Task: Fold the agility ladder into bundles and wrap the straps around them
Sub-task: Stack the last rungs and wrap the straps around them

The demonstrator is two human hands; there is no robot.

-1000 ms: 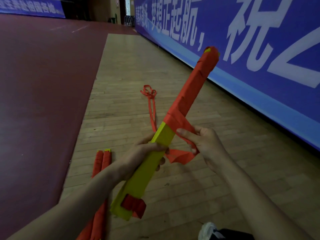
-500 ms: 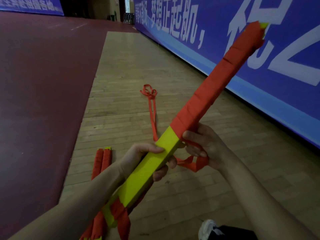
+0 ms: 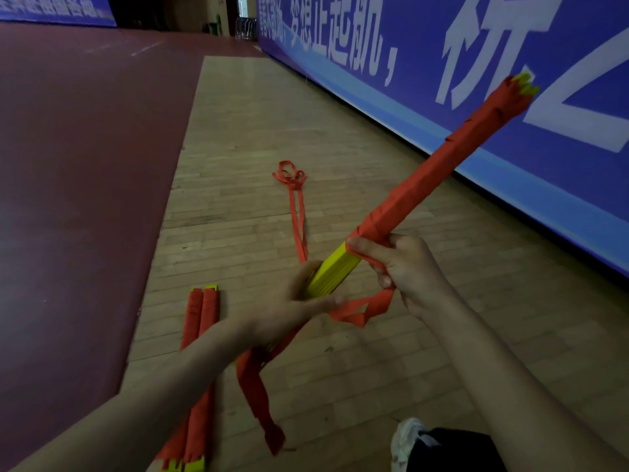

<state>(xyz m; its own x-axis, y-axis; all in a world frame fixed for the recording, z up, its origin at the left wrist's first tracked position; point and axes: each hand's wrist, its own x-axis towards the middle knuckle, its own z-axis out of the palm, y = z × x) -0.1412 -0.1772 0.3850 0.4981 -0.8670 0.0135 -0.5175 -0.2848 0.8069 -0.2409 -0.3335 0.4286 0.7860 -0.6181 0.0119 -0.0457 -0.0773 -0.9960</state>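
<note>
I hold a bundle of yellow ladder rungs (image 3: 332, 272) slanting up to the right, its upper half wound in orange strap (image 3: 439, 172). My left hand (image 3: 289, 308) grips the bare yellow part from below. My right hand (image 3: 405, 267) is closed on the orange strap at the edge of the wrapping, and a loose loop of strap (image 3: 362, 308) hangs under it. Another strap tail (image 3: 258, 396) dangles from the bundle's lower end. Two wrapped bundles (image 3: 199, 352) lie side by side on the floor to the left.
A loose orange strap with a tangled end (image 3: 294, 199) trails across the wooden floor (image 3: 357, 386) ahead. A blue banner wall (image 3: 510, 114) runs along the right. Dark red flooring (image 3: 75, 199) lies to the left. A white shoe (image 3: 406, 441) shows at the bottom.
The bundle has tilted lower and further right. My right hand has drawn the strap round to the edge of the wrapping; my left hand has shifted along the yellow part.
</note>
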